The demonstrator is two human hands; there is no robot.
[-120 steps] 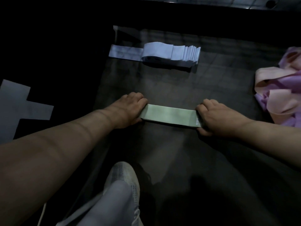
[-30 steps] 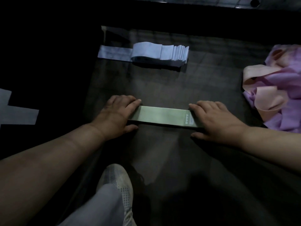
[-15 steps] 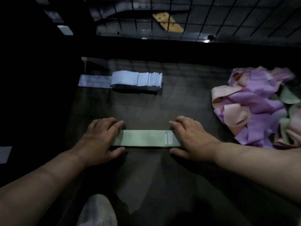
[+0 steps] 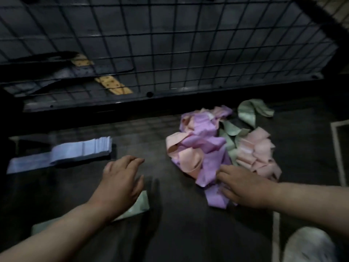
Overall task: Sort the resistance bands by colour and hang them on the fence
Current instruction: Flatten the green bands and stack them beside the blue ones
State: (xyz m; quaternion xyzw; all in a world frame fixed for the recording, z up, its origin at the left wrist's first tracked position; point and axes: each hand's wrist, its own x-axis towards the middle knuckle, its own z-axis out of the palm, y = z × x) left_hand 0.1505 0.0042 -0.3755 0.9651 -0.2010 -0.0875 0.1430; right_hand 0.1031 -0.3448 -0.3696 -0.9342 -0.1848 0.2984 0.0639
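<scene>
Dark floor below the wire fence carries a blue stack, a flat green band beneath the spread, empty left hand, and a tangled heap. The step looks like sorting. The right hand touches a purple band, though I cannot tell whether it is pinching it. Next, one band must be teased free.

- A dark floor, dimly lit, carries everything here.
- Left: a stack of pale blue bands, neatly layered, with one end trailing flat toward the left edge.
- Foreground, left: a single green band, laid flat.
- Right: a loose heap of bands, with purple, peach, pink and green tangled together.
- Far right: a pale line marked on the floor.
- Bottom right corner: a white shoe.
- Far edge: a wire fence.
</scene>
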